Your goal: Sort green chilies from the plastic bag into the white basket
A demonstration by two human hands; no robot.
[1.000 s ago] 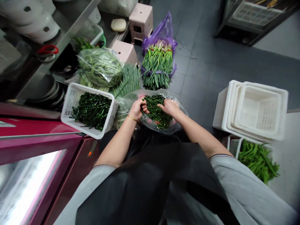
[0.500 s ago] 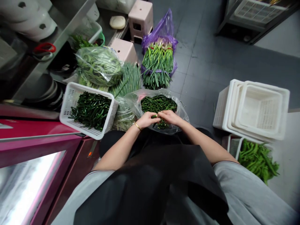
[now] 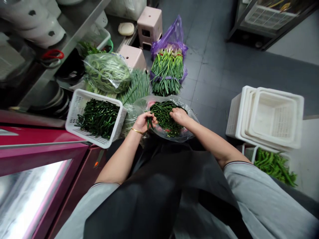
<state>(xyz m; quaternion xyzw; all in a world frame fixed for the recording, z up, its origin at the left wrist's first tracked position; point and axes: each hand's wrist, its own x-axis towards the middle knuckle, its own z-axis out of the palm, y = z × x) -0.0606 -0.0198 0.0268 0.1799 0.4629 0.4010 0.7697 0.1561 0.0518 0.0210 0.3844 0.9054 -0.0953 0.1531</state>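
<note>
My left hand [image 3: 144,122] is closed on a few dark green chili peppers [image 3: 150,120], held at the left rim of an open clear plastic bag [image 3: 142,104]. Inside the bag lies a heap of thin dark green chili peppers with stems [image 3: 163,114]. My right hand [image 3: 179,117] reaches over the right part of the heap with its fingers bent down together into it. Whatever is between those fingertips is hidden. To the left of the bag, a white plastic basket [image 3: 71,111] holds larger, glossy dark green peppers [image 3: 98,118].
Scallions [image 3: 168,71] in a purple bag [image 3: 171,36] lie beyond the chili bag. Bagged greens [image 3: 108,73] and pink stools [image 3: 149,25] stand at the left back. Stacked white baskets [image 3: 274,114] and light green peppers [image 3: 274,166] are at right. A red fridge [image 3: 45,146] borders the left.
My hands were together over the bag and are now apart. The left has moved left with chili peppers in its fingers; the right has gone down to the heap.
</note>
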